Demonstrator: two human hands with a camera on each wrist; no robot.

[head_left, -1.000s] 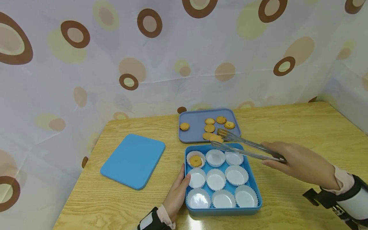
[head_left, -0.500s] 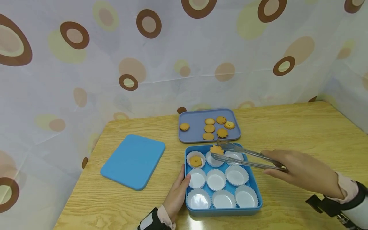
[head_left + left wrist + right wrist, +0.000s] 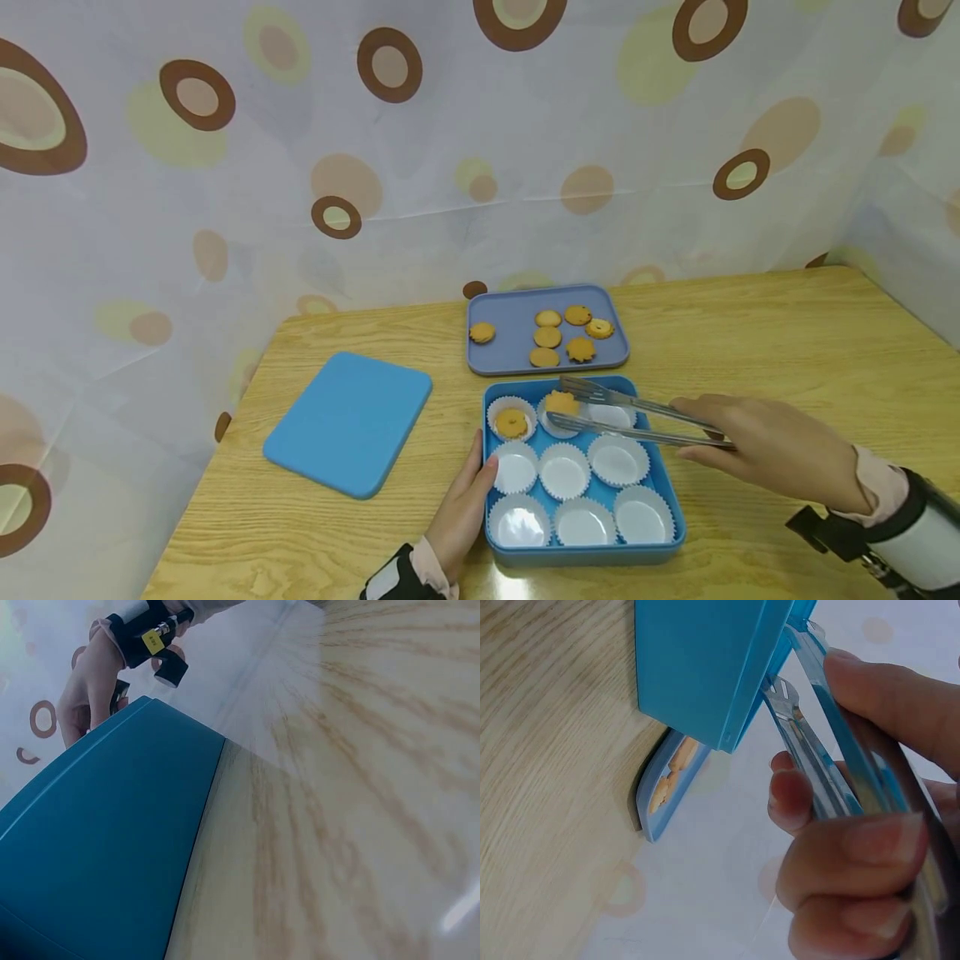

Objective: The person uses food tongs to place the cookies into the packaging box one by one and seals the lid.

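In the head view, my right hand (image 3: 780, 454) grips metal tongs (image 3: 645, 435) from the right. Their tips stand either side of a scalloped cookie (image 3: 561, 403) at the middle paper cup of the back row; whether they still squeeze it is hard to tell. The blue box (image 3: 585, 557) holds several white paper cups (image 3: 565, 471). One round cookie (image 3: 512, 422) lies in the back left cup. My left hand (image 3: 457, 508) holds the box's left wall, thumb over the rim and fingers along the outside. The right wrist view shows fingers curled round the tongs (image 3: 832, 750).
Behind the box lies a grey-blue tray (image 3: 506, 354) with several cookies (image 3: 547, 337). A flat blue lid (image 3: 348, 425) rests on the wooden table (image 3: 225, 517) to the left. A patterned cloth (image 3: 450, 142) hangs behind the table.
The tongs have brought the scalloped cookie from the tray's front edge toward me, down to the back row's middle cup. My left hand stays on the box.
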